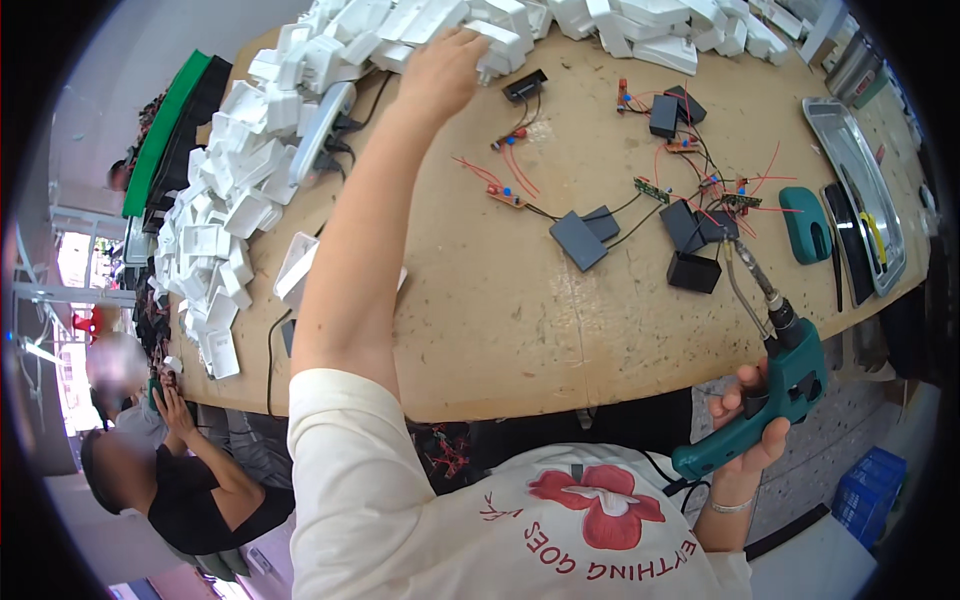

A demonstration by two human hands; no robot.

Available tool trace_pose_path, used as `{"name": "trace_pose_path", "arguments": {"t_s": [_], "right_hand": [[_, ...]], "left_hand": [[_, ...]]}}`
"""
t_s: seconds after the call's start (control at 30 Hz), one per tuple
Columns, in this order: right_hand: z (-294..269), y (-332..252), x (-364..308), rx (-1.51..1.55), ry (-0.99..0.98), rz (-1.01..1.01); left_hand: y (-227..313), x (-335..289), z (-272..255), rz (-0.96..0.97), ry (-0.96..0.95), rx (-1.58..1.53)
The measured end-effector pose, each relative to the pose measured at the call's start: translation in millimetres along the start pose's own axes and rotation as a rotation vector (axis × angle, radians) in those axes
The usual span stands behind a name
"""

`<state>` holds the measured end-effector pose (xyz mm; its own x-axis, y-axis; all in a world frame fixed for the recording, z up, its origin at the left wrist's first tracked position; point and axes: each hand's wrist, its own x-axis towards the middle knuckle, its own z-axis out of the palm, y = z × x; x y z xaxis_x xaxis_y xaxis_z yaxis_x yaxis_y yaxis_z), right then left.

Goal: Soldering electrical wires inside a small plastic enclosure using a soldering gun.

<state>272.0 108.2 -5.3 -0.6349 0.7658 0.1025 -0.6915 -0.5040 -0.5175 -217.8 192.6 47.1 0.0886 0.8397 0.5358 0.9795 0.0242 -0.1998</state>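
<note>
At table's (pixel 480 330) far edge, left hand (pixel 445 75) reaches onto white plastic housings (pixel 503 48); finger closure unclear. Right hand (pixel 765 452) wraps teal soldering gun (pixel 795 365), tip (pixel 738 250) near black boxes (pixel 694 272). Best: pinch one housing, keep tip off red wires (pixel 775 178).

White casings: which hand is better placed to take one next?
Probably the left hand: it is at the pile of white casings, while the right hand is well away from them, occupied with the green soldering gun.
</note>
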Motion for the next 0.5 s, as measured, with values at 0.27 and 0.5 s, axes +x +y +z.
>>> {"name": "trace_pose_path", "arguments": {"t_s": [0.27, 0.5], "right_hand": [[-5, -2, 7, 0.063, 0.004, 0.064], [-6, -8, -10, 0.005, -0.016, 0.031]], "left_hand": [[25, -54, -34, -0.015, -0.266, 0.188], [168, -103, -119, 0.078, 0.083, -0.063]]}}
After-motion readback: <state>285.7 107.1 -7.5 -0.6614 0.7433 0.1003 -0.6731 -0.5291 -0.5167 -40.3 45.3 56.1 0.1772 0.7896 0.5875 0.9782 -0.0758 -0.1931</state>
